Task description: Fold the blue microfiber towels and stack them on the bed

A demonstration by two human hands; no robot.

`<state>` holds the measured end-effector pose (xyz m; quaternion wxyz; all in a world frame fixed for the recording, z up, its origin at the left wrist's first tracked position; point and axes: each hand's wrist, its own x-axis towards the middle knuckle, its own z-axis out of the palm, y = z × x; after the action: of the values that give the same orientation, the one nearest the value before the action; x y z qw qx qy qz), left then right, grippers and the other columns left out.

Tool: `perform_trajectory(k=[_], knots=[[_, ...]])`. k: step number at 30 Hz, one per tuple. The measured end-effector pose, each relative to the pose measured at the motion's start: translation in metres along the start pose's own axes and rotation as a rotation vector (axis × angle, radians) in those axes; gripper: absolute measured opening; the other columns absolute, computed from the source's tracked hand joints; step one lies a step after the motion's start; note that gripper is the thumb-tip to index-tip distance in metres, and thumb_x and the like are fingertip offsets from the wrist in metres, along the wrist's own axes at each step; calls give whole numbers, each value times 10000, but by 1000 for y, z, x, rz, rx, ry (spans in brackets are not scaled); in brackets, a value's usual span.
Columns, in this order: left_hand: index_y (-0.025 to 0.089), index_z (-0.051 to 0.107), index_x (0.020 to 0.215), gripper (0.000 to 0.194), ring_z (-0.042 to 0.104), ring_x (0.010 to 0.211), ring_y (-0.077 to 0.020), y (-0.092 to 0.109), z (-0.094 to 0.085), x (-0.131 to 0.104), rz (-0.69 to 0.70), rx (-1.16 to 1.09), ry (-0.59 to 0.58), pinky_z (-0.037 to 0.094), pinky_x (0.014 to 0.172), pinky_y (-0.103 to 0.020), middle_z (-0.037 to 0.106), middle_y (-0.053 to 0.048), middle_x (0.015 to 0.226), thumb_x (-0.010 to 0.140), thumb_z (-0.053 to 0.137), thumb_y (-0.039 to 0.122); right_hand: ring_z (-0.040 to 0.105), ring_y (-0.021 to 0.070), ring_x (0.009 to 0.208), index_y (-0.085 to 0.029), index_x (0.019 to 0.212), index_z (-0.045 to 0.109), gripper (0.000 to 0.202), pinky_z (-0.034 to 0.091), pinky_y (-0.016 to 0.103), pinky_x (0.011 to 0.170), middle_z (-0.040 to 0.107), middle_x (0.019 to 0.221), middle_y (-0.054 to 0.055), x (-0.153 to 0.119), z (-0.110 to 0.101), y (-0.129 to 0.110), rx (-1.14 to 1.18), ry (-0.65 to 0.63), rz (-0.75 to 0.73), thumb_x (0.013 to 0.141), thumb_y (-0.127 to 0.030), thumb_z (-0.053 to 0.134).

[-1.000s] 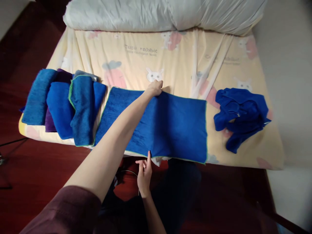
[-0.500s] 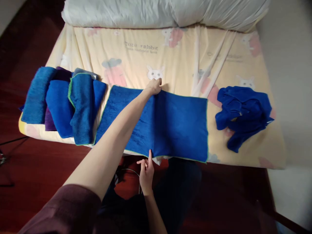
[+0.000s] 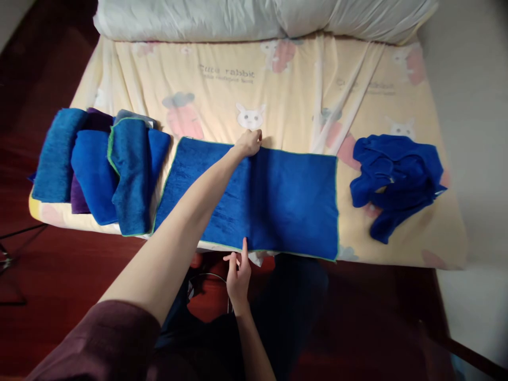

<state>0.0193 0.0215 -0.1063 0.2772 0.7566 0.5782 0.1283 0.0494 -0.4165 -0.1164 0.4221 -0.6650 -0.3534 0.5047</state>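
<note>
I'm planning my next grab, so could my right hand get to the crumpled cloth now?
Probably yes: only the flat cloth lies between the right hand and the crumpled cloth; the left arm crosses farther left.

Flat cloth [image 3: 297, 201] on bed [image 3: 293, 121], btwn L grip [image 3: 249, 142] at far edge & R grip [image 3: 239, 275] at near edge. Cloth stack [image 3: 95, 174] left of grips, cloth heap [image 3: 400, 174] right. Bedding roll [image 3: 238, 21] behind L grip, on bed.

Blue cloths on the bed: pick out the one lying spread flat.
The green-edged, rectangular blue cloth in the middle. The crumpled blue cloth is bunched up, and the blue cloths at left are folded.
</note>
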Motion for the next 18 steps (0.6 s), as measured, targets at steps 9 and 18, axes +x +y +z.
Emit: perform_trajectory(k=[9,18], knots=[[90,666,1201,346,614,1113,-291,25,-39,-17,99,-115,130,437,1059,-453,698,-163,1028,887,530,139,731,243,957,-141,1346,675,511,548,383,925,780,1069,133,0,-5,-8,-90,341,-168,1013,-470,470],[133,685,1024,176,669,843,-221,87,-152,-82,149,-320,324,524,918,-385,674,-68,792,903,564,174,751,270,924,-87,1110,763,472,605,399,853,770,1062,199,-20,-55,-85,-33,695,-458,972,-503,588]])
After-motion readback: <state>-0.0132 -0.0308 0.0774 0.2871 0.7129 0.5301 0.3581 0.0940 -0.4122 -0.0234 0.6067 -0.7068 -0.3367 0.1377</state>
